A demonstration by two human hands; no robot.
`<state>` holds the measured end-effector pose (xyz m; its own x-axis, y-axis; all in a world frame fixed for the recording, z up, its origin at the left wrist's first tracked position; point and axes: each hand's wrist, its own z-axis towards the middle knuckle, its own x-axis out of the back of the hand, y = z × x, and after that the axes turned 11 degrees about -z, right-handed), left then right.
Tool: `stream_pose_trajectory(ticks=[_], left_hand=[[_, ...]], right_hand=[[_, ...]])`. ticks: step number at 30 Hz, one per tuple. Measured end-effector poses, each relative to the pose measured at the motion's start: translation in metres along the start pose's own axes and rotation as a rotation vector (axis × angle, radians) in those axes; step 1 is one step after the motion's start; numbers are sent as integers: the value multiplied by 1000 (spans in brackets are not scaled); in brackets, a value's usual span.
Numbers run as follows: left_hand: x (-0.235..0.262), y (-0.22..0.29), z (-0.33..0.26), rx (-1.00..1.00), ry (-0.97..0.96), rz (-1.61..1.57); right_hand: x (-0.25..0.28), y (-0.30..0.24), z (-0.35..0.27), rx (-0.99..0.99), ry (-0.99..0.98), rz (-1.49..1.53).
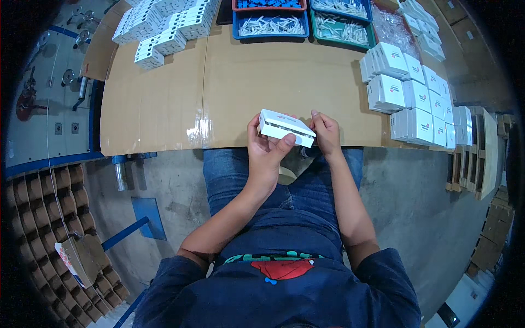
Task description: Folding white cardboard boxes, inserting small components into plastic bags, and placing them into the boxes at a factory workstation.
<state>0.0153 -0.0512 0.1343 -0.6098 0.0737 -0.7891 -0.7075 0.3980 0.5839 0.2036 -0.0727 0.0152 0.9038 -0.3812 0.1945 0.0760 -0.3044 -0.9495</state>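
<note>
A small flat white box (287, 128) with print on top and a dark gap along its near side is tilted above the table's front edge. My left hand (267, 156) grips it, thumb on the near side and fingers around its left end. Just beyond the box's right end is my right hand (328, 135), its fingers curled in and its thumb pointing up. Whatever those fingers may pinch is hidden. Some fingertips show behind the box's far edge.
Cardboard covers the table (158, 104). White boxes (415, 101) are stacked at right, with more white pieces (164, 27) at far left. Blue tray (240, 38) and green tray (369, 46) hold small white parts. Clear plastic bags (394, 31) lie beside them. A wooden pallet (481, 153) stands right.
</note>
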Motion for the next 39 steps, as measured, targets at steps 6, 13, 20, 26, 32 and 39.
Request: stream_pose_trajectory(ticks=[6, 13, 20, 26, 32, 39], left_hand=[[1, 1, -1, 14, 20, 11], [2, 2, -4, -148, -117, 479], [1, 6, -6, -89, -255, 555], [4, 5, -4, -102, -435, 544], [12, 9, 1, 79, -188, 171], [0, 23, 1, 28, -202, 378]], right_hand=[[-1, 1, 0, 48, 19, -12], [8, -70, -32, 128, -39, 105], [5, -128, -62, 347, -305, 69], [2, -126, -68, 205, -398, 44], [-7, -116, -71, 390, -381, 2], [-2, -120, -71, 588, -311, -222]])
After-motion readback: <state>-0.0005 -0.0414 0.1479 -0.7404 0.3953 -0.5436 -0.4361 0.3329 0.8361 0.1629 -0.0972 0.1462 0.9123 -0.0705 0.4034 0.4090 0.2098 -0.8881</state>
